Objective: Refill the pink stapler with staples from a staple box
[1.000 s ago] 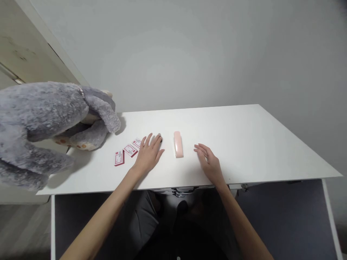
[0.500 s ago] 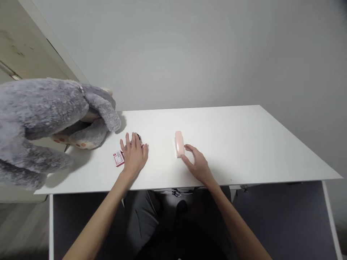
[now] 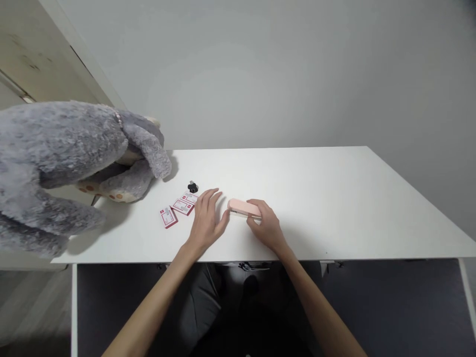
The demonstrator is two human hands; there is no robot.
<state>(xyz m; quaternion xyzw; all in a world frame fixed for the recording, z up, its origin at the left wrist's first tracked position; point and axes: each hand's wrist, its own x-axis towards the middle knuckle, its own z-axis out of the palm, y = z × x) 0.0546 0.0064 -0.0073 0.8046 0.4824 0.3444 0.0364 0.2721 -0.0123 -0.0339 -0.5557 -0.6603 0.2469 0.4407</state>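
Observation:
A pink stapler (image 3: 243, 207) lies turned sideways above the white table, its front end pointing left. My right hand (image 3: 268, 225) grips its rear end between thumb and fingers. Just left of the stapler's front end is my left hand (image 3: 208, 220), with fingers apart and nothing held; its thumb is close to the tip, and whether they touch I cannot tell. Several small red-and-white boxes (image 3: 168, 217) lie to the left of that hand, partly overlapping. Behind them sits a small black object (image 3: 192, 187) with a light metal part.
A large grey plush toy (image 3: 63, 144) takes up the left end of the white table (image 3: 316, 198). A grey wall (image 3: 260, 74) rises along the back edge. Dark panels (image 3: 394, 297) are under the tabletop, and the table's front edge runs beneath my forearms.
My right hand has taken hold of the stapler and turned it from pointing away to pointing left. My left hand has moved right, off the small boxes, toward the stapler.

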